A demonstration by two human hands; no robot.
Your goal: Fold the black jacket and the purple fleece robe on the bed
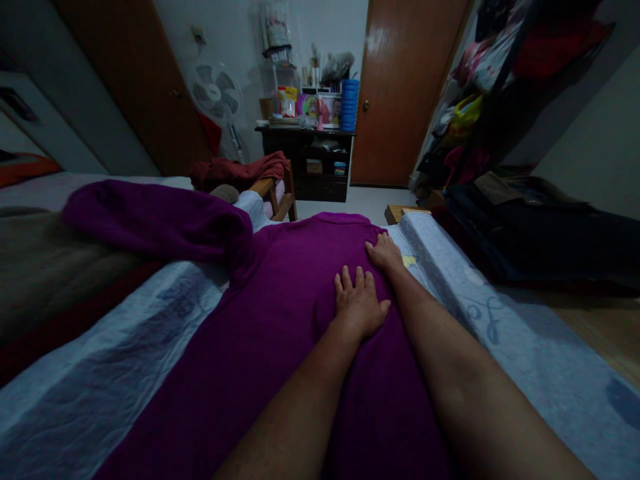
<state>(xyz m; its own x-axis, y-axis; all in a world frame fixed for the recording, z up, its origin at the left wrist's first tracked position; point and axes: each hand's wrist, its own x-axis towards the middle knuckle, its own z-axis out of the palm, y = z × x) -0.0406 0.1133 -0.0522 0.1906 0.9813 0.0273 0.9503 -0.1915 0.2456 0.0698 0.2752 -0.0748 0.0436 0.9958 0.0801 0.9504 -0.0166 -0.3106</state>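
A purple long-sleeved top (280,313) lies spread on the bed, its neckline at the far end. One sleeve (165,223) stretches out to the left over other cloth, and the right sleeve seems folded in over the body, though I cannot see it clearly. My left hand (361,305) rests flat on the right part of the top, fingers spread, holding nothing. Farther up, my right hand (385,253) presses on the top's right shoulder, thumb apart from the fingers.
A pale blue patterned cover (525,347) is under the top. Dark folded clothes (545,220) are stacked on the right; a brown-grey blanket (55,267) lies on the left. Beyond stand a wooden chair with a red cloth (240,175), a fan (217,92) and a dark cabinet (285,160).
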